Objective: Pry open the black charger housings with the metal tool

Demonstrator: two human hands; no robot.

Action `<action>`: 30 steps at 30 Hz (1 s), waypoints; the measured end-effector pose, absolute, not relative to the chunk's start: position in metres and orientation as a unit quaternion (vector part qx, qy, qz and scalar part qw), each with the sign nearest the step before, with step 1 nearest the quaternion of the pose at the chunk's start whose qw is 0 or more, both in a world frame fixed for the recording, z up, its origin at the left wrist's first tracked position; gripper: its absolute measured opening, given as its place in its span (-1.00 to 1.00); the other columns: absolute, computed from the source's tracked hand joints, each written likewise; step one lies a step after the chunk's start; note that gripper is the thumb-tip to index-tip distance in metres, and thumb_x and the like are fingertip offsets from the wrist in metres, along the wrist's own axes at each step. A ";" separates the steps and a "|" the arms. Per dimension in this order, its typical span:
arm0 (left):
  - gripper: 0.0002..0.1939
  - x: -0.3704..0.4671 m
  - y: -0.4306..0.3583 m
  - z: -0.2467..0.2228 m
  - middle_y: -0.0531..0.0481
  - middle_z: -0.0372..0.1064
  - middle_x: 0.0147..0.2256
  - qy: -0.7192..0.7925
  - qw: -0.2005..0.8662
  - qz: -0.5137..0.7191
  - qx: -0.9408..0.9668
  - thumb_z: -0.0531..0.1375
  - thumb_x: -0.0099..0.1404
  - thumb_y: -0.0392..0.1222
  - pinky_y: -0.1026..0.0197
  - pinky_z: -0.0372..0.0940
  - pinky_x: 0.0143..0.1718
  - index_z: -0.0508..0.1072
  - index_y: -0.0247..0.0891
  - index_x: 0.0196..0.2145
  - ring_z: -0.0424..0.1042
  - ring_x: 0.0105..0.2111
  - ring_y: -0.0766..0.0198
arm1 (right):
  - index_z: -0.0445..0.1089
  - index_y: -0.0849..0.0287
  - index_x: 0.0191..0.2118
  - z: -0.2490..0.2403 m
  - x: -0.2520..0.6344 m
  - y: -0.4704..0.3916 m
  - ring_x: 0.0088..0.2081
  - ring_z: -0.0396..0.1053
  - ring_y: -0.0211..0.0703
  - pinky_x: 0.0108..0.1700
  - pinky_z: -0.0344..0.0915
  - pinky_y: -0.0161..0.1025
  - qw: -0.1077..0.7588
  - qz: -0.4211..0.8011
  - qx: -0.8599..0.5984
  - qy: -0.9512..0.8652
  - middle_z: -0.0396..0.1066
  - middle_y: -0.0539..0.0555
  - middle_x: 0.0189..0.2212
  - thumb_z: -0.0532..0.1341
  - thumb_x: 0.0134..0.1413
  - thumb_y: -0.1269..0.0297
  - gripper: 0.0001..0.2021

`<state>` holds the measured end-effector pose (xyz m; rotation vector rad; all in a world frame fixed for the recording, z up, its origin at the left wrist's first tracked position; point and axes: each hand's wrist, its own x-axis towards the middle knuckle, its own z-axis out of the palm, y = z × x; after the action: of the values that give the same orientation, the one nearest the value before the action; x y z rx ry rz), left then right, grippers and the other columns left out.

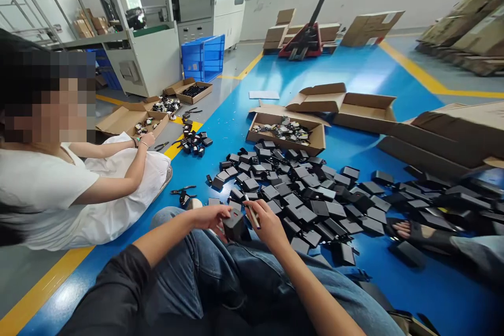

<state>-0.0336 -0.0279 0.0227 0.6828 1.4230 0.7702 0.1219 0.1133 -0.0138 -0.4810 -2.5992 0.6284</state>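
My left hand [211, 218] is closed around a small black plastic box [233, 226] above my lap. A reddish spot shows on the box's upper face. My right hand [268, 221], just to the right, grips a slim pen-like tool [252, 212] with a pale shaft. Its exact kind is too small to make out. The tool is tilted, with its upper end pointing away from me. Beyond my hands a wide heap of similar black boxes [293, 199] covers the blue floor.
Behind the heap, an open cardboard box [283, 143] holds loose small parts. Pliers [184, 189] lie on the floor left of my knee. A co-worker [118, 189] sits at the left. Opened cartons [366, 111] lie behind; another person's foot [402, 229] is at right.
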 end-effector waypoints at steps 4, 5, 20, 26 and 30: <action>-0.50 -0.005 -0.051 0.016 -0.15 0.42 -0.14 0.590 0.663 0.377 0.265 -0.10 0.37 0.15 0.04 0.51 -0.30 0.33 -0.23 0.04 0.51 -0.27 0.16 | 0.45 0.11 0.02 -0.007 0.121 0.093 -0.28 0.49 -0.18 -0.22 0.46 -0.27 0.203 0.269 -0.115 -0.935 0.48 0.13 -0.19 0.00 0.24 0.40 -0.64; -0.49 -0.001 -0.052 0.013 -0.15 0.40 -0.12 0.594 0.657 0.385 0.261 -0.05 0.36 0.18 0.04 0.51 -0.31 0.32 -0.23 0.04 0.49 -0.23 0.15 | 0.45 0.11 0.03 -0.005 0.121 0.089 -0.25 0.50 -0.17 -0.20 0.47 -0.26 0.198 0.276 -0.105 -0.934 0.48 0.12 -0.19 0.01 0.22 0.41 -0.64; -0.62 -0.016 -0.054 0.015 -0.01 0.44 -0.26 0.628 0.622 0.378 0.275 0.28 0.20 0.07 0.13 0.49 -0.35 0.50 -0.19 -0.11 0.49 -0.31 0.18 | 0.48 0.05 0.09 0.013 0.117 0.070 -0.14 0.56 -0.09 -0.10 0.50 -0.19 0.144 0.286 -0.078 -0.944 0.56 0.11 -0.10 0.03 0.19 0.46 -0.56; -0.62 -0.031 -0.058 0.016 -0.02 0.47 -0.23 0.645 0.600 0.331 0.338 0.17 0.31 0.12 0.14 0.49 -0.34 0.53 -0.23 -0.15 0.48 -0.31 0.23 | 0.49 0.10 0.08 0.022 0.108 0.073 -0.18 0.57 -0.15 -0.13 0.50 -0.27 0.123 0.294 -0.069 -0.945 0.59 0.10 -0.15 0.00 0.30 0.38 -0.60; -0.68 -0.048 -0.060 0.020 -0.05 0.48 -0.24 0.678 0.513 0.302 0.431 0.13 0.41 0.02 0.17 0.47 -0.31 0.50 -0.31 -0.16 0.49 -0.32 0.29 | 0.48 0.09 0.10 0.063 0.098 0.048 -0.23 0.54 -0.08 -0.18 0.49 -0.20 0.161 0.240 -0.118 -0.950 0.56 0.16 -0.24 0.00 0.31 0.34 -0.61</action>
<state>-0.0482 -0.0601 0.0198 1.0357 1.6309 0.7253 0.0978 0.0482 0.0631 -0.3360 -2.7138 0.6852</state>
